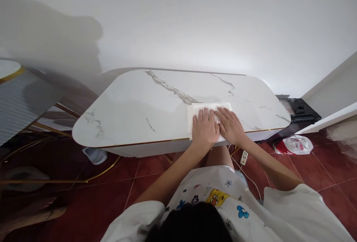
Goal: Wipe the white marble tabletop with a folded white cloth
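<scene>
A white folded cloth (209, 107) lies on the white marble table (145, 112) near its front edge. My left hand (205, 128) rests flat on the cloth, fingers stretched forward and together. My right hand (230, 125) lies flat beside it, fingers extended and angled left, touching the left hand over the cloth. Both palms press down; most of the cloth's near part is hidden under them.
The table has a gold rim and stands against a white wall. A black device (301, 110) sits at its right end. On the red tile floor are a white-and-red plastic bag (294, 144), a power strip (243, 157) and a pale slipper (95, 155). A round gold-rimmed stand (9, 69) is at left.
</scene>
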### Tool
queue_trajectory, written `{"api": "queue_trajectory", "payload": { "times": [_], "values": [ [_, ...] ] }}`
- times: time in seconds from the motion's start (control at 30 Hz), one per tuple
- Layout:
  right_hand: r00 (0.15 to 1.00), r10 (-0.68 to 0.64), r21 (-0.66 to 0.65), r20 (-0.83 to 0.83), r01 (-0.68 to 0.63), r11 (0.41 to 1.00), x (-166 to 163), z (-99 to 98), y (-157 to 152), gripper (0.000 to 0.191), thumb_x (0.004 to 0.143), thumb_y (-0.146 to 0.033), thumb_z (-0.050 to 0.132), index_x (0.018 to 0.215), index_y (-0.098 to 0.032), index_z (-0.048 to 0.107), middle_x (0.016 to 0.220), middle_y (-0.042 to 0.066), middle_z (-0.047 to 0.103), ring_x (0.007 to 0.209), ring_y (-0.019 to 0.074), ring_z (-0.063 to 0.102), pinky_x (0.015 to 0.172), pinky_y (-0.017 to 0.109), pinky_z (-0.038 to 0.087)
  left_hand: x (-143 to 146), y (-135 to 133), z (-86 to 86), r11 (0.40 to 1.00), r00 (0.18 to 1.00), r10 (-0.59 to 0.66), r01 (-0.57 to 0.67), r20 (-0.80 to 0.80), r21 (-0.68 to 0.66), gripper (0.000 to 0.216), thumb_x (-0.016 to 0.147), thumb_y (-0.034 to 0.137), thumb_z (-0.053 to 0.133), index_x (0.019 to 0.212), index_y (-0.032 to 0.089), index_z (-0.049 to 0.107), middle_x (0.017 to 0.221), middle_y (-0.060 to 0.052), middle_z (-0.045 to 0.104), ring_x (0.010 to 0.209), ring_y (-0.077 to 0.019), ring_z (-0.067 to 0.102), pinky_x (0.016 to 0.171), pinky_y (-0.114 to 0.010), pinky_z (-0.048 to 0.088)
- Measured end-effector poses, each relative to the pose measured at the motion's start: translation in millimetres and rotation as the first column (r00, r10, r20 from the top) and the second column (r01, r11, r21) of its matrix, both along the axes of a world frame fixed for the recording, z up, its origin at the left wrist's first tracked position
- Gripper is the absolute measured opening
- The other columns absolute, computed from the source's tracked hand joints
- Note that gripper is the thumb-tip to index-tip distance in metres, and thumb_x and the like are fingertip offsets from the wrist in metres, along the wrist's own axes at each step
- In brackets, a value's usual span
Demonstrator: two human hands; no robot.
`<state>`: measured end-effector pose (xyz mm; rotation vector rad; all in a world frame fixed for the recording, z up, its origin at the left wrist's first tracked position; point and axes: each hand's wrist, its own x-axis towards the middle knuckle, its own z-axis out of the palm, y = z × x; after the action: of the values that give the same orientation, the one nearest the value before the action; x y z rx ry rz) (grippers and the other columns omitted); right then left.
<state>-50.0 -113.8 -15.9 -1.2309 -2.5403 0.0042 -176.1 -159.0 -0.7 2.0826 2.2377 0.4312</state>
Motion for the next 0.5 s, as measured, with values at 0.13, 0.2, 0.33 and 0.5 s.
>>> {"api": "queue_trajectory", "payload": {
  "times": [0.13, 0.2, 0.33, 0.5],
  "values": [
    [1.0, -0.021, -0.007, 0.003, 0.021, 1.0, 1.4, 0.7, -2.3, 0.052, 0.096, -0.028, 0.03, 0.146, -0.025, 0.044, 0.153, 0.005, 0.043, 0.143, 0.0258, 0.035, 0.116, 0.049, 0.031, 4.3, 0.4, -1.9, 1.0, 1.0, 0.026, -0.026, 0.013, 0.006, 0.056, 0.094, 0.029, 0.033, 0.148, 0.016, 0.038, 0.155, -0.013, 0.037, 0.146, -0.0315, 0.029, 0.118, -0.052, 0.027],
    [1.0, -0.013, -0.005, 0.006, 0.014, 1.0, 2.9, 1.2, -0.6, 0.053, 0.096, -0.028, 0.03, 0.147, -0.025, 0.042, 0.153, 0.005, 0.043, 0.143, 0.0263, 0.035, 0.116, 0.049, 0.031, 6.8, 2.8, -3.6, 0.999, 0.999, 0.033, -0.034, 0.025, 0.016, 0.057, 0.094, 0.03, 0.033, 0.148, 0.016, 0.038, 0.155, -0.013, 0.037, 0.146, -0.032, 0.029, 0.118, -0.052, 0.027],
    [1.0, 0.004, 0.007, 0.023, -0.004, 1.0, 14.1, 1.5, 3.6, 0.053, 0.096, -0.028, 0.03, 0.148, -0.027, 0.04, 0.153, 0.004, 0.043, 0.143, 0.0261, 0.034, 0.115, 0.05, 0.032, 17.0, 6.5, -6.5, 0.998, 0.998, 0.025, -0.028, 0.061, 0.051, 0.057, 0.094, 0.03, 0.034, 0.149, 0.018, 0.036, 0.154, -0.012, 0.039, 0.146, -0.0322, 0.029, 0.118, -0.052, 0.027],
    [1.0, -0.014, 0.013, 0.019, 0.014, 1.0, 32.2, -0.1, 8.6, 0.053, 0.095, -0.028, 0.029, 0.147, -0.026, 0.042, 0.153, 0.005, 0.043, 0.143, 0.0252, 0.035, 0.114, 0.05, 0.033, 32.1, 9.7, -5.8, 0.998, 0.997, -0.009, 0.004, 0.072, 0.064, 0.057, 0.093, 0.031, 0.036, 0.148, 0.015, 0.038, 0.154, -0.014, 0.038, 0.145, -0.0339, 0.028, 0.117, -0.052, 0.027]
  ]
}}
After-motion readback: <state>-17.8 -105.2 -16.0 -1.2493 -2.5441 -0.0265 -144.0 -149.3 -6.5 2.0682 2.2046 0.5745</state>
